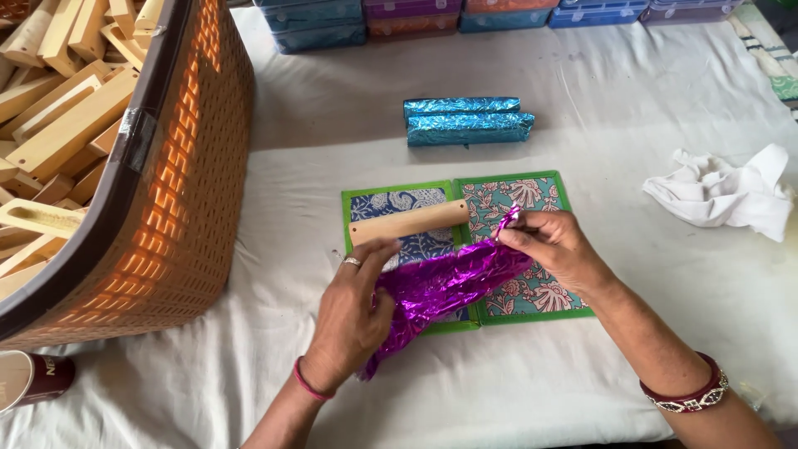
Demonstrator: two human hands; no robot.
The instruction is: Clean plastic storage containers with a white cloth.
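A crumpled sheet of purple metallic foil (440, 287) lies stretched between my two hands. My left hand (353, 316), with a ring and a red wrist thread, grips its lower left end. The upper right corner is pinched by my right hand (553, 245), which wears a dark red bangle. Under the foil lie two flat boards (532, 195) with green borders and floral print, side by side. A plain wooden block (407, 223) rests across the left board, just above my left fingers.
A large orange woven basket (179, 191) full of wooden blocks stands at the left. Two blue foil-wrapped blocks (467, 120) lie beyond the boards. A crumpled white cloth (723, 193) is at the right, coloured boxes (499, 15) line the far edge, and a dark red cup (33, 378) sits bottom left.
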